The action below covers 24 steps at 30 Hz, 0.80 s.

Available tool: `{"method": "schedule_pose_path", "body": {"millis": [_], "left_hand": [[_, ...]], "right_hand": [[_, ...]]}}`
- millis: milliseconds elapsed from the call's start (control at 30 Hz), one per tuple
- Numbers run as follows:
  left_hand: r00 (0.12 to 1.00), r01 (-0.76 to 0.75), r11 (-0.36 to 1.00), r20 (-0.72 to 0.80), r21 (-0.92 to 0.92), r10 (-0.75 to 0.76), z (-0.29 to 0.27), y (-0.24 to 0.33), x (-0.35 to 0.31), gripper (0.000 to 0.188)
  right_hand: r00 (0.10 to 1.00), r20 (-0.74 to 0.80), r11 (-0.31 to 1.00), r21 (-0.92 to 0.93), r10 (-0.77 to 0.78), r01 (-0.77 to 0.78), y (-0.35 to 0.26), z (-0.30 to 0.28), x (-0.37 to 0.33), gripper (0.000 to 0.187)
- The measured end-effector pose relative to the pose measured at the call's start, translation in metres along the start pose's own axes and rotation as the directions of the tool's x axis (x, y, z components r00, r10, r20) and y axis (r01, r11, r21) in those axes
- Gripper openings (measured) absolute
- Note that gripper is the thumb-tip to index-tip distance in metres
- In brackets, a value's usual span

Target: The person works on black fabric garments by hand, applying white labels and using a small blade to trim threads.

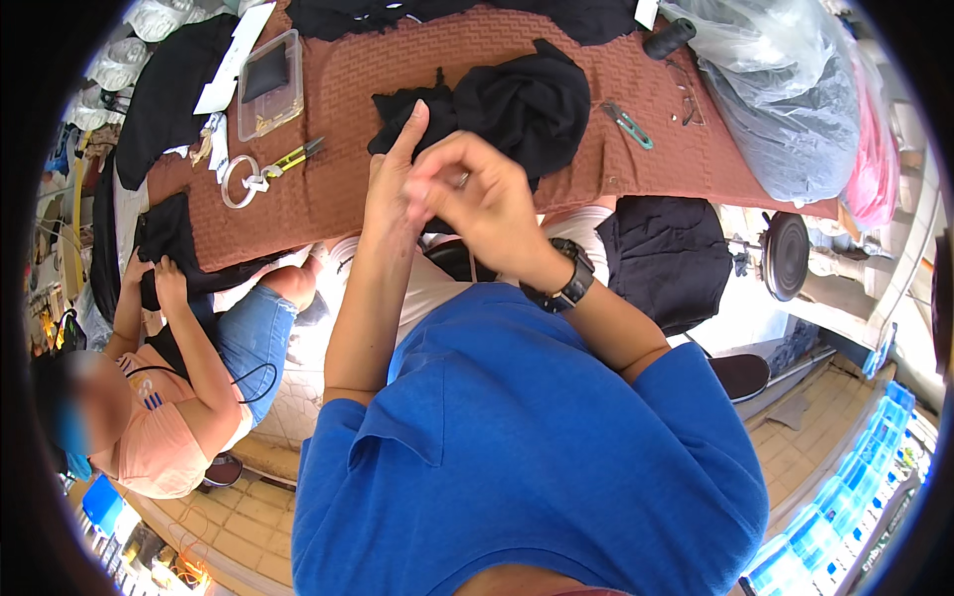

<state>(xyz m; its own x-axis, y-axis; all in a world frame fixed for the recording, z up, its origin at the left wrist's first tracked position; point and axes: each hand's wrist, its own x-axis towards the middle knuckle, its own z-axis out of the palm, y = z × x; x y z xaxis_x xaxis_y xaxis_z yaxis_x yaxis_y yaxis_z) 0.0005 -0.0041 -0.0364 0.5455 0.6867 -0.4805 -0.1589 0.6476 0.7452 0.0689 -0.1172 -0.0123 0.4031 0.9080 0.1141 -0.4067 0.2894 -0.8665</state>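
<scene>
My left hand (389, 184) is raised in front of the cloth, one digit stretched upward and the hand open; its other fingers are partly hidden. Close against its palm side, my right hand (485, 204) has its fingers curled into a pinch, the tips blurred. Whatever they hold, if anything, cannot be made out. A black watch (568, 281) circles my right wrist. Just beyond both hands, a crumpled black garment (522, 109) lies on the brown table cover (338, 189), with a smaller dark fold to its left.
Yellow thread snips (295, 157) lie beside a white ring (238, 183) and a clear plastic box (270, 89). Farther right are green snips (628, 126), a black thread spool (669, 39) and plastic-wrapped bundles (785, 119). At left, another person (179, 407) handles black cloth.
</scene>
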Motion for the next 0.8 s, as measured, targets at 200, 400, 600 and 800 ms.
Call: {"method": "schedule_pose_path", "body": {"millis": [200, 400, 600, 800], "left_hand": [[0.979, 0.065, 0.988, 0.201, -0.141, -0.036, 0.008, -0.001, 0.001, 0.032], [0.966, 0.100, 0.942, 0.256, -0.320, -0.015, 0.028, 0.005, -0.018, 0.032], [0.984, 0.047, 0.934, 0.177, -0.355, 0.018, 0.028, -0.009, -0.016, 0.036], [0.970, 0.102, 0.957, 0.241, -0.273, -0.035, 0.027, -0.004, -0.010, 0.034]], "right_hand": [[0.963, -0.240, 0.989, -0.108, -0.124, 0.100, 0.003, -0.017, 0.013, 0.022], [0.910, -0.323, 0.908, -0.402, -0.261, 0.117, 0.011, -0.037, 0.020, 0.020], [0.894, -0.233, 0.789, -0.586, -0.383, 0.185, 0.004, -0.046, 0.027, 0.004], [0.921, -0.127, 0.683, -0.709, -0.369, 0.176, -0.006, -0.053, 0.025, 0.006]]}}
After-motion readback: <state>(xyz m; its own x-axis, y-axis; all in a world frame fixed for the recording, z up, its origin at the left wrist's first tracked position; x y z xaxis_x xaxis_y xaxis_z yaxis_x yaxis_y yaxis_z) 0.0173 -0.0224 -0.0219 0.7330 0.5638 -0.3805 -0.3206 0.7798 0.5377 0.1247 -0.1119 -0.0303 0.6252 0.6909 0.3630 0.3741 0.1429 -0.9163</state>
